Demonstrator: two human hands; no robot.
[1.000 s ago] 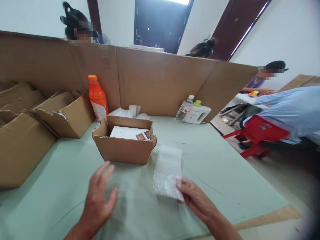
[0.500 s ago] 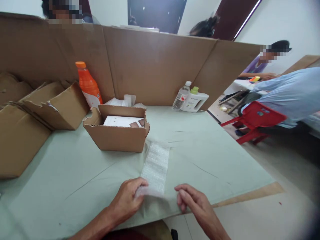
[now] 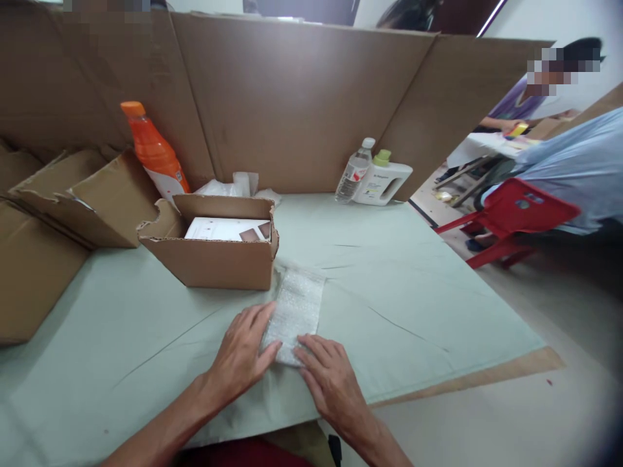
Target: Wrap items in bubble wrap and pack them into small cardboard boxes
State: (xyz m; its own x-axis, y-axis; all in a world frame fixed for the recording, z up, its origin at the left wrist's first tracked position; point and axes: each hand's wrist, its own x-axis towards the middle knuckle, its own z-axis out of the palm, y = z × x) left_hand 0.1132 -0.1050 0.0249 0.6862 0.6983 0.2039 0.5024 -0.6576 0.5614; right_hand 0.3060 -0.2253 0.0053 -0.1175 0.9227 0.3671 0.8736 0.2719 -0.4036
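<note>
A strip of clear bubble wrap point(image 3: 298, 305) lies flat on the pale green table cover point(image 3: 389, 285), just in front of a small open cardboard box point(image 3: 214, 259). My left hand point(image 3: 241, 355) rests palm down on the wrap's near left corner. My right hand point(image 3: 327, 379) presses flat on its near right edge. Fingers of both hands are spread on the wrap. The box holds a white card or booklet point(image 3: 224, 229) with brown squares.
An orange bottle point(image 3: 153, 152) stands behind the box, by crumpled plastic point(image 3: 233, 187). Larger cardboard boxes point(image 3: 73, 194) lie at the left. A water bottle point(image 3: 356, 172) and white jug point(image 3: 384, 185) stand by the cardboard wall point(image 3: 302, 97). A red chair point(image 3: 516, 217) and other people sit at the right.
The bubble wrap went from held up in my right hand to lying flat on the table. Both hands have come down onto its near end.
</note>
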